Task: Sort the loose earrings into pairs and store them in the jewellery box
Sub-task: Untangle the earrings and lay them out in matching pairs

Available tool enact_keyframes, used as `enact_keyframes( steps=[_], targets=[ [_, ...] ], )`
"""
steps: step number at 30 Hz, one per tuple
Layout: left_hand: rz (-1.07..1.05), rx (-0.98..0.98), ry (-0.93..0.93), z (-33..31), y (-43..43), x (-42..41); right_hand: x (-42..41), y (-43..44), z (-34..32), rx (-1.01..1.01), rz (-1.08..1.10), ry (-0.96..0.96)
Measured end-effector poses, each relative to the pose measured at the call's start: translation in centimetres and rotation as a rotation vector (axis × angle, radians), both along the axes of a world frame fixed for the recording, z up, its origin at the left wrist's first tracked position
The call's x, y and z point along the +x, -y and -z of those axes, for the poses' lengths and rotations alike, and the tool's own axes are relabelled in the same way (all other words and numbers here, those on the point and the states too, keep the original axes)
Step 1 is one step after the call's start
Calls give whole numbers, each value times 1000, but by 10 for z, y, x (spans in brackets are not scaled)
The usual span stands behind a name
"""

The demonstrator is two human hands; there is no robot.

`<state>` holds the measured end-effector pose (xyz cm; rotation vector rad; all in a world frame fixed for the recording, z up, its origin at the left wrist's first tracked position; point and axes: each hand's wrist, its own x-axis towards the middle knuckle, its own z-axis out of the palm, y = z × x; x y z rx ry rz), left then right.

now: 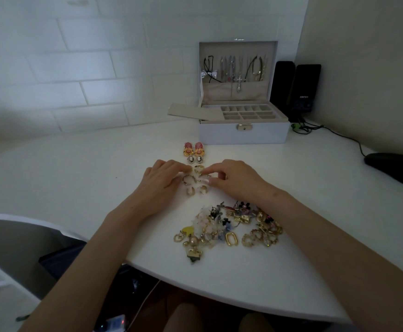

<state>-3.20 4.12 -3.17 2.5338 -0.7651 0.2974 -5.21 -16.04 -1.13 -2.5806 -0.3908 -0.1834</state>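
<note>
Gold hoop earrings point(194, 180) sit on the tabletop point(75, 168) right between both hands, left hand point(164, 178) fingertips resting loosely on them, right hand point(229, 179) pinching one, jewellery box point(243, 133) open behind.

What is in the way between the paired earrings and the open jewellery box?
Nothing visible. The pink pair and cameo pair lie just short of the box, bare table between. The lid is up and the compartments look empty; a beige insert covers only their left end.
</note>
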Motion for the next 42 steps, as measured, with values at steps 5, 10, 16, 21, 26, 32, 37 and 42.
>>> enact_keyframes(
  steps=[5,10,16,21,26,32,37,42],
  targets=[
    [8,-4,-1,1,0,0,-1,0,0,15,-9,-23],
    [48,-100,69,-4,0,-2,-6,10,-12,253,-27,-117],
    [169,-93,7,-8,0,-9,-9,14,-12,237,-143,-197],
    [150,-54,38,-6,0,-8,-7,7,-8,179,-69,-148],
    [137,-47,61,-5,-1,-5,-6,8,-7,158,-13,-134],
    [143,-69,60,-4,-1,-5,-7,7,-9,170,-27,-92],
    [158,-122,37,-7,0,-9,-7,10,-10,268,-44,-148],
    [177,-105,39,-8,2,-11,-10,13,-17,342,-34,-102]
  ],
)
